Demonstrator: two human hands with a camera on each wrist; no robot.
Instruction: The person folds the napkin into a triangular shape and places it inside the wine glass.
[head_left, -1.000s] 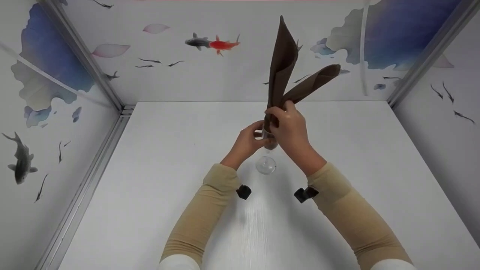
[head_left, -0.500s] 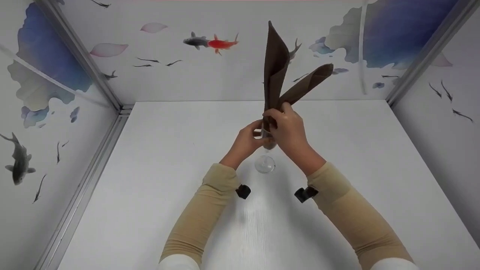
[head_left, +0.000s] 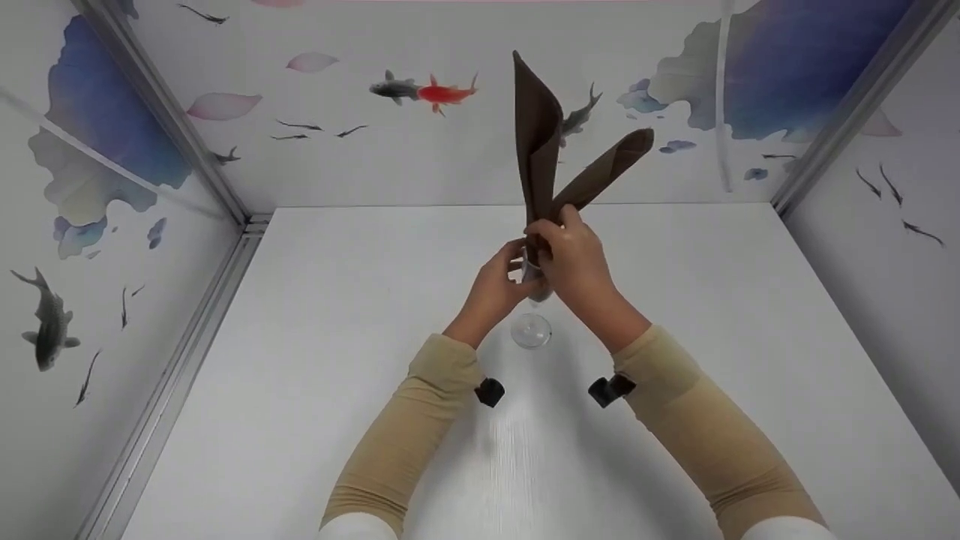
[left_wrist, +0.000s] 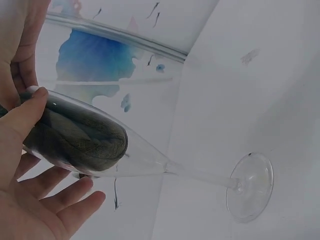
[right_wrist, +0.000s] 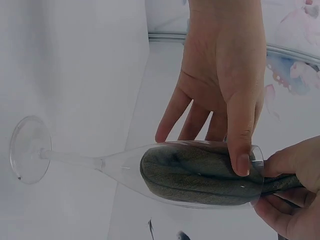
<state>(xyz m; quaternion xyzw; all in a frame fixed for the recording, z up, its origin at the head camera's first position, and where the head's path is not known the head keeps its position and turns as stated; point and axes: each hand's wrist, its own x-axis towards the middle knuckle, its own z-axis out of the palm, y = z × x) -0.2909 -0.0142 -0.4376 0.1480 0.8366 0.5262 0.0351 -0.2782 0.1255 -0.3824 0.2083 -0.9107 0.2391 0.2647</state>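
Observation:
A folded brown cloth napkin (head_left: 538,135) stands in a clear stemmed flute glass (right_wrist: 122,170). Above the rim it splits into two rolled points, one nearly upright and one slanting right. Its rounded lower end shows through the bowl in both wrist views. My left hand (head_left: 496,286) holds the bowl, thumb on one side and fingers around the other. With thumb and fingers, my right hand (head_left: 579,255) pinches the napkin just above the rim. The glass's foot (left_wrist: 250,187) is at the white tabletop; whether it touches is unclear.
The white tabletop (head_left: 315,315) spreads around the glass. Printed walls with fish and leaf patterns enclose it at the back (head_left: 442,150) and both sides, with metal frame strips (head_left: 202,337) at the corners. Each wrist carries a small black camera (head_left: 611,390).
The napkin's two points have swung left above the glass, and the upright one has tipped slightly left. Both hands keep nearly the same place and grip.

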